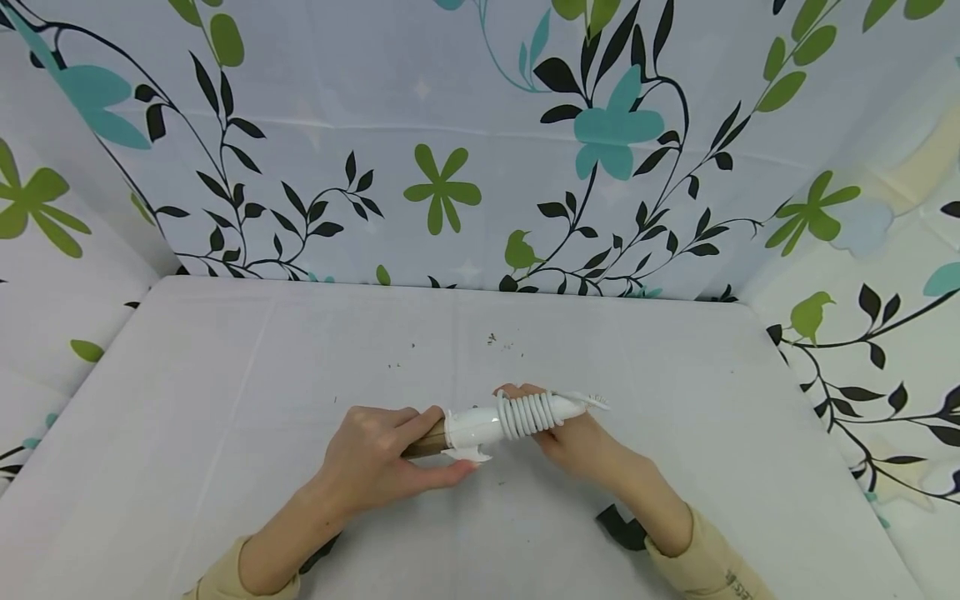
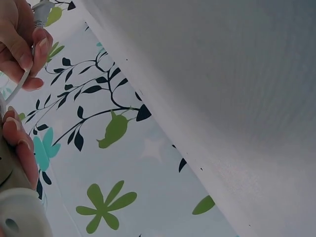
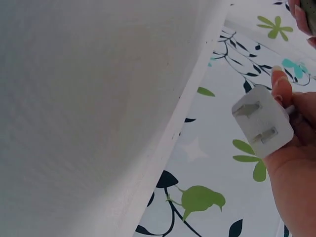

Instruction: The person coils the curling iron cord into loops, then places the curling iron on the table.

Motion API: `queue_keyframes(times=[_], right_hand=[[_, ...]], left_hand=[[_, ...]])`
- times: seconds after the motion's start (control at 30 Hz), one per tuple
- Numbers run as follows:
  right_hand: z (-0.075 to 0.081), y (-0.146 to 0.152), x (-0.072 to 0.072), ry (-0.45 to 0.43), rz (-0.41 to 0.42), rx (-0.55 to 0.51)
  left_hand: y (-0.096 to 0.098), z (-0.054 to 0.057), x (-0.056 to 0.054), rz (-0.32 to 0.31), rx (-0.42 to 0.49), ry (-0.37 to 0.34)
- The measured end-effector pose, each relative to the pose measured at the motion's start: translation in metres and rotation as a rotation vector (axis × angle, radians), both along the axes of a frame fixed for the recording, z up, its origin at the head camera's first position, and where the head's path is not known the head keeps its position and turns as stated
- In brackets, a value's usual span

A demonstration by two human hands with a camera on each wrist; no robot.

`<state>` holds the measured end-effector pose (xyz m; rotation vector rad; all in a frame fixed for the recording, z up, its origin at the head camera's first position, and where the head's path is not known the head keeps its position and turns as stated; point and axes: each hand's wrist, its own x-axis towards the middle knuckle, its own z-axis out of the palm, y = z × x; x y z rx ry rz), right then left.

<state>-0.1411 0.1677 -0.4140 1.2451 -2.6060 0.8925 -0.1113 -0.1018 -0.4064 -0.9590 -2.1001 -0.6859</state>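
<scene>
My left hand [image 1: 378, 458] grips a stick-shaped device by its brown section [image 1: 427, 442]; its exact kind is unclear. A white section [image 1: 472, 427] extends to the right, with a white cord [image 1: 527, 415] coiled several times around it. In the left wrist view, a pale end cap [image 2: 22, 215] with a hole shows below the fingers. At the coiled end is my right hand [image 1: 585, 446], partly hidden behind it. Thumb and fingers pinch the cord in the left wrist view. A white plug [image 3: 261, 121] with two flat prongs shows beside the right hand in its wrist view.
Both hands are above a white-covered table [image 1: 225, 375]. Small dark specks [image 1: 492, 338] lie beyond them. A leaf-patterned curtain [image 1: 457, 108] stands along the back and sides. Dark straps [image 1: 622, 527] show by the wrists.
</scene>
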Motion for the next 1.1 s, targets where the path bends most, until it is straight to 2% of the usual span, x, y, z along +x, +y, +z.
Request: queue_keyframes(times=[0.07,0.17,0.33,0.6,0.73,0.87,1.0,1.1], right_hand=[[0.0,-0.001,0.003,-0.044,0.002,0.038],[-0.001,-0.006,0.004,-0.06,0.05,0.071],[-0.001,-0.011,0.005,0.0,0.139,0.113],[0.003,-0.012,0.01,0.044,0.111,0.209],[0.002,-0.012,0.013,0.16,0.063,0.321],[0.002,-0.013,0.016,0.303,0.03,0.432],[0.002,-0.014,0.017,0.362,0.033,0.481],[0.001,-0.014,0.017,0.391,0.032,0.498]], left_hand=[[0.001,0.0,0.0,0.02,0.018,-0.009],[0.002,0.0,0.001,0.064,0.026,-0.057],[0.0,-0.002,0.001,0.135,-0.008,-0.117],[-0.003,-0.002,0.002,0.226,-0.121,-0.197],[-0.004,-0.002,0.002,0.271,-0.19,-0.29],[-0.004,-0.001,0.003,0.319,-0.265,-0.424],[-0.004,-0.001,0.005,0.334,-0.326,-0.539],[-0.004,-0.002,0.005,0.319,-0.351,-0.576]])
